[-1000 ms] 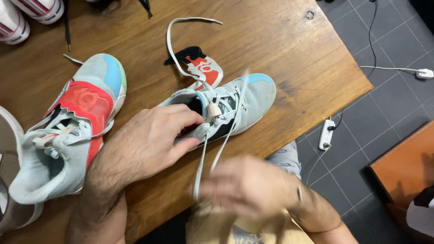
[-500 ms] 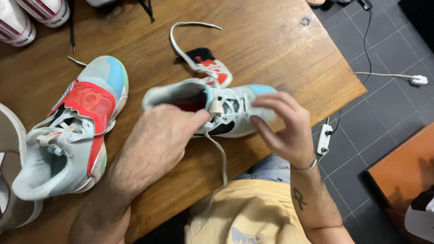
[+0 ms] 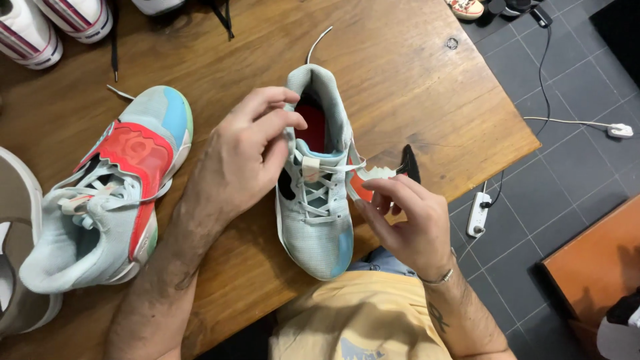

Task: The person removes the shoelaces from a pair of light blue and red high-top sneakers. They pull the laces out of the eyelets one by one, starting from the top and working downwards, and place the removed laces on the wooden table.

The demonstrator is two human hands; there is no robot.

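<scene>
— So where did we have the light grey sneaker [image 3: 319, 200] at that moment?

— We had it near the front edge of the wooden table [image 3: 413, 87], toe pointing back toward us and overhanging that edge a little, heel opening toward the far side. Its long axis ran almost straight away from us, front edge to far edge.

— And our hands?

— Our left hand [image 3: 243, 157] rested against the shoe's left side by the collar, thumb and forefinger pinched narrow on what looked like the white lace [image 3: 327, 168] near the top eyelets. Our right hand [image 3: 407, 220] sat on the other side, close to the table's front edge, fingers closed on the red and white strap flap [image 3: 371, 179] that stuck out from the shoe's side.

— Which hand was nearer the lacing?

— The left, we judged; it lay right at the top eyelets, while the right was out to the side and nearer the toe.

— Anything else on the table?

— The matching sneaker [image 3: 107, 200], with its red strap, lay toward the left edge, well apart, and a white shoe with dark stripes [image 3: 40, 27] sat at the far left corner.
</scene>
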